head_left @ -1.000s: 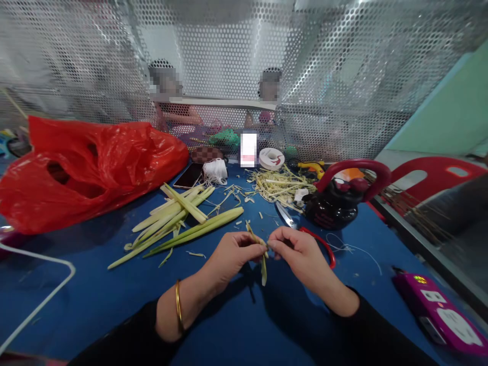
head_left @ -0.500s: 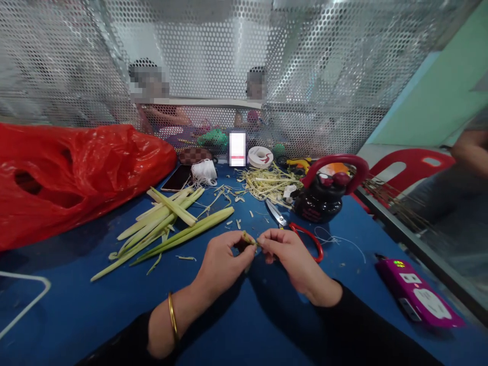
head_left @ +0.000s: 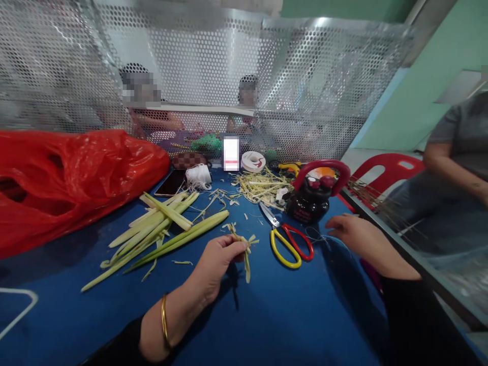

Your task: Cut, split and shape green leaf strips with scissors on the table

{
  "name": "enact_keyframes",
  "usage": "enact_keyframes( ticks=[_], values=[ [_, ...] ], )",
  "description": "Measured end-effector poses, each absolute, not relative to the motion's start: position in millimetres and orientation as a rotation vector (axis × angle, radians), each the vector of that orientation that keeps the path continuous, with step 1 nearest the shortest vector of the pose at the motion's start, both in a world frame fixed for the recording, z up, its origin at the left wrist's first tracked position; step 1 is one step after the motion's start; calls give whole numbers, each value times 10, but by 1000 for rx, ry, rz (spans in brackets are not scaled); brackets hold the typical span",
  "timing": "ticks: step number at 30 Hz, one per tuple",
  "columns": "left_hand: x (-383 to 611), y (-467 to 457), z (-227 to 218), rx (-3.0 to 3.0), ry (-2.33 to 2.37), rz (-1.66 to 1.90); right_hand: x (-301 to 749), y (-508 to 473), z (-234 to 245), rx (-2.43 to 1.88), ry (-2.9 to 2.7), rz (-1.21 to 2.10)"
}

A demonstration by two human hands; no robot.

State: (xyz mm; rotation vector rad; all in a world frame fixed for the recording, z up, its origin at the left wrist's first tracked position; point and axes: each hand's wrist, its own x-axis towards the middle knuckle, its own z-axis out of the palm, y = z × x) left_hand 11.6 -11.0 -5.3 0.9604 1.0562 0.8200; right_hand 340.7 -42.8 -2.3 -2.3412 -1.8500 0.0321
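My left hand (head_left: 221, 256) pinches a small folded bundle of pale green leaf strips (head_left: 247, 259) between thumb and fingers. Short ends stick out to the right, and one strip hangs down. Off to the right, my right hand (head_left: 356, 239) is held over the table with loosely bent fingers and nothing visible in them. Fine thread (head_left: 318, 236) lies just beside its fingertips. Between the hands rest scissors (head_left: 282, 229) with one yellow and one red handle. Long green leaves (head_left: 163, 223) lie piled left of my left hand.
A black kettle-shaped object (head_left: 308, 203) with a red handle stands at the right, beside leaf scraps (head_left: 263, 187). Farther back are a thread spool (head_left: 198, 177), a ribbon roll (head_left: 253, 161) and a phone (head_left: 171, 183). A red plastic bag (head_left: 95, 178) fills the left; a person (head_left: 453, 147) is at the right.
My right hand has left the leaf bundle and moved right, toward the thread. My left hand keeps hold of the bundle. The scissors' handles are now uncovered, and the view has shifted slightly.
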Motion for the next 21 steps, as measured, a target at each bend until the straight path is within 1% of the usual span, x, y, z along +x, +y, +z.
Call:
enact_keyframes(
  ticks=[4, 10, 14, 19, 21],
  values=[
    [111, -122, -41, 946, 1038, 807, 3415, -361, -160, -2321, -1926, 166],
    [94, -123, -35, 925, 1018, 784, 3459, -340, -265, -2255, -1910, 230],
    [87, -131, -22, 909, 997, 769, 3518, -373, -196, -2206, -1830, 226],
    [86, -134, -15, 882, 1000, 750, 3505, -447, -77, -1999, -1539, 433],
    [89, -139, -10, 882, 999, 732, 3488, -486, -41, -1996, -1471, 443]
  ],
)
